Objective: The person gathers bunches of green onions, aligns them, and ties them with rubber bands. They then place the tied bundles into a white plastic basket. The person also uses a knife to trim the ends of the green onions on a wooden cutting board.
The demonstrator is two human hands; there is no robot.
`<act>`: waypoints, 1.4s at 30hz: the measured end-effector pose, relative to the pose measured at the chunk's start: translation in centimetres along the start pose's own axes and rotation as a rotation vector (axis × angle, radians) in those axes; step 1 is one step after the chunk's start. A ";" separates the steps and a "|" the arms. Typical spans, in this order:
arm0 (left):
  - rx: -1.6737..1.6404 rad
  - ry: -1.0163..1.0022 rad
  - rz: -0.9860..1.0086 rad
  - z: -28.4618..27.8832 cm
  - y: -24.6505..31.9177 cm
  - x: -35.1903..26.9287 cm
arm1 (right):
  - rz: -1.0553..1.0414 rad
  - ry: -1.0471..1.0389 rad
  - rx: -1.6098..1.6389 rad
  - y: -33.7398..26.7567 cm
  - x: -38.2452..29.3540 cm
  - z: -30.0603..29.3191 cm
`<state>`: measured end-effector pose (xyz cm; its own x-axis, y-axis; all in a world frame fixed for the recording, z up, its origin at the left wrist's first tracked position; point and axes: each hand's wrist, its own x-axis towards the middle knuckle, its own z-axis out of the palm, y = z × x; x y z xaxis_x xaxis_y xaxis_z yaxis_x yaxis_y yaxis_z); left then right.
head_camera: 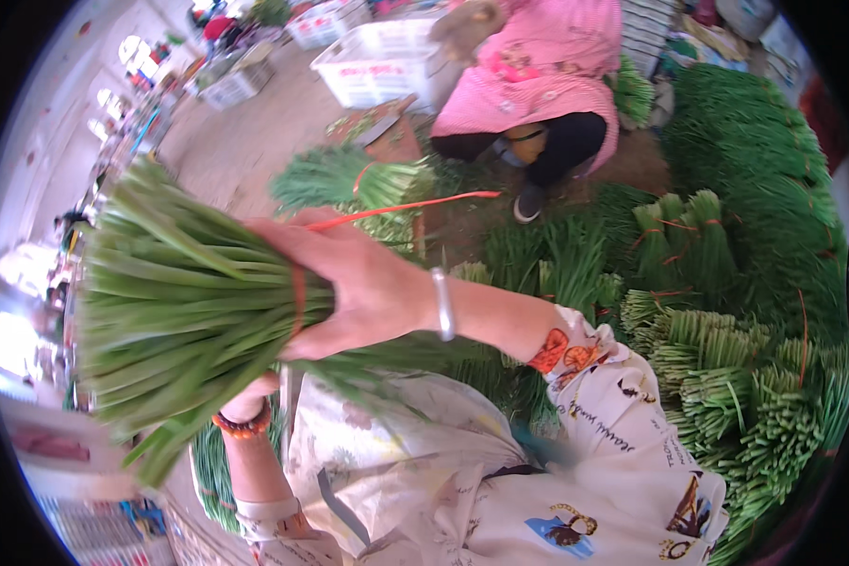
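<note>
My right hand (368, 283) grips a thick bundle of long green stalks (191, 297), likely garlic sprouts or chives, from above. An orange-red tie (298, 301) circles the bundle by my fingers, and a loose strip (403, 205) sticks out past the hand to the right. My left hand (260, 385) is under the bundle, mostly hidden by it; its wrist wears a beaded bracelet. Whether its fingers close on the stalks cannot be seen. The stalk ends at the left are blurred.
Another tied bundle (354, 180) lies ahead on the floor, near a blade-like tool (382, 127). A person in a pink apron (530, 85) sits opposite, by a white plastic crate (382, 64). Many green bundles (764, 403) are stacked at the right. More bundles (216, 453) stand at my lower left.
</note>
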<state>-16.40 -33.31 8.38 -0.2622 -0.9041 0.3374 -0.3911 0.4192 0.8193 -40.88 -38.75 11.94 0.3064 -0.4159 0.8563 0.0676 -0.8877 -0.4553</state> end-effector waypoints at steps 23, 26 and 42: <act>1.015 0.291 -0.253 -4.5 -7.6 -3.2 | 0.587 -0.760 -0.726 18.2 -11.3 10.7; 0.970 0.312 -0.212 -2.2 -10.3 -2.3 | 0.522 -0.861 -0.638 18.4 -10.7 10.6; 0.962 0.238 -0.260 2.6 -16.2 2.5 | 1.211 -0.274 -0.225 8.7 -14.0 3.9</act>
<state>-13.05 -42.10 -5.25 0.0728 -0.9258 0.3710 -0.9804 0.0018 0.1969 -40.86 -39.90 -4.98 0.2473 -0.9537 -0.1710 -0.5480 0.0079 -0.8365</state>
